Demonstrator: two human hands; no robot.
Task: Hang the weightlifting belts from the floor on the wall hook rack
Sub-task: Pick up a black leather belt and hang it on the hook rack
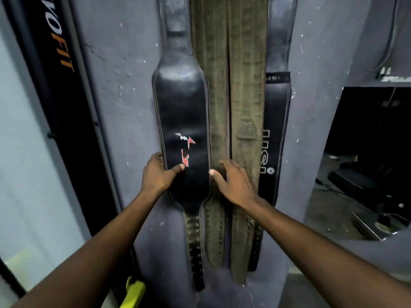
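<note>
Several weightlifting belts hang side by side down a grey wall pillar (pixel 124 90). At the left is a black leather belt (pixel 182 103) with a red and white logo. Two olive fabric belts (pixel 213 90) (pixel 246 90) hang in the middle, and another black belt (pixel 277 121) with white lettering hangs at the right. My left hand (pixel 156 174) pinches the left edge of the logo belt, thumb on its face. My right hand (pixel 233 181) rests spread on the olive belts, its thumb touching the logo belt's right edge. The hook rack lies above the frame.
A black banner (pixel 57 70) with orange lettering stands by a glass panel at the left. A yellow object (pixel 133 292) sits low near the pillar's foot. To the right a dark opening shows gym equipment (pixel 355 183) on the floor.
</note>
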